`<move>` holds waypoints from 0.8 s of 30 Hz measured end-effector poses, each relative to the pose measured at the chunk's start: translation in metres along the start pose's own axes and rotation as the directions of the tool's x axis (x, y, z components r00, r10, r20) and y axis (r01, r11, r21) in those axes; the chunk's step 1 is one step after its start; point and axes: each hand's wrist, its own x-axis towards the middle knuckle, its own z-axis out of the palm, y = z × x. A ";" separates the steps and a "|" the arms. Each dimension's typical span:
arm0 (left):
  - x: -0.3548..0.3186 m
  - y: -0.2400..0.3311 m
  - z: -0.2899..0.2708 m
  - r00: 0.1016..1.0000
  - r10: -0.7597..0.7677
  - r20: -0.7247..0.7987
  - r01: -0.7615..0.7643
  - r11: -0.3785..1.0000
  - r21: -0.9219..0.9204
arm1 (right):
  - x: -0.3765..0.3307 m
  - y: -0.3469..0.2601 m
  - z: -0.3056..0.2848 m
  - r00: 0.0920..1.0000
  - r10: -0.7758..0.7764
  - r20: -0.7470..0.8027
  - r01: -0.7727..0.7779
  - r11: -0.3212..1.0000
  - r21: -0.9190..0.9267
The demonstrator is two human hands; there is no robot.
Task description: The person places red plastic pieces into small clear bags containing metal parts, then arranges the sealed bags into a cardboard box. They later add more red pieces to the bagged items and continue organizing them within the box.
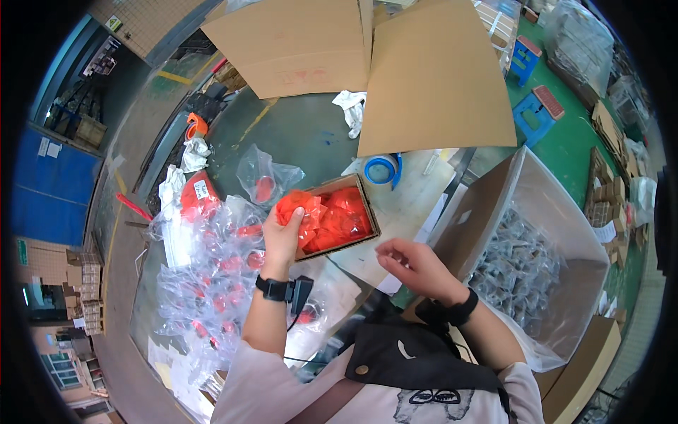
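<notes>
A small open cardboard box packed with glossy red plastic packets lies in front of me on the worktable. At its left end my left hand is closed on a red packet, thumb on top, fingers mostly hidden. That packet overlaps the box's left edge. Just right of the box, my right hand hovers with fingers loosely bent and apart, holding nothing visible. Clear plastic bags with red pieces form a heap on the left. A single clear bag with a red piece lies beyond the box.
A large lined carton full of small clear-wrapped parts stands at my right. Big open cardboard cartons block the table's far side. Blue tape, an orange tape dispenser and white gloves lie around. Blue stools stand beyond.
</notes>
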 end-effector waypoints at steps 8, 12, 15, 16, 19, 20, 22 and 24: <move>-0.086 0.050 0.071 0.841 -0.339 0.422 0.493 0.801 -0.341 | 0.049 -0.033 0.024 0.978 -0.164 -0.131 0.208 0.678 0.705; -0.119 0.036 0.095 0.752 -0.451 0.481 0.654 0.602 -0.459 | 0.012 -0.019 0.029 0.982 -0.110 -0.155 0.170 0.871 0.460; -0.123 0.028 0.121 0.698 -0.439 0.566 0.690 0.624 -0.367 | -0.012 -0.005 0.024 0.855 -0.181 -0.486 0.248 0.966 0.077; -0.123 0.022 0.134 0.684 -0.417 0.599 0.678 0.666 -0.311 | -0.021 0.005 0.019 0.782 -0.274 -0.560 0.225 0.962 -0.157; -0.123 0.032 0.176 0.608 -0.386 0.694 0.672 0.716 -0.190 | -0.059 0.009 0.001 0.734 -0.161 -0.659 0.271 0.960 0.067; -0.124 0.040 0.190 0.582 -0.367 0.726 0.658 0.737 -0.155 | -0.071 0.009 -0.003 0.704 -0.085 -0.705 0.349 0.906 0.239; -0.124 0.039 0.216 0.492 -0.352 0.796 0.564 0.826 0.017 | -0.104 0.004 -0.023 0.534 -0.052 -0.844 0.395 0.898 0.195; -0.123 0.032 0.239 0.381 -0.304 0.873 0.369 0.916 0.158 | -0.137 -0.003 -0.048 0.540 0.100 -0.836 0.088 0.981 0.174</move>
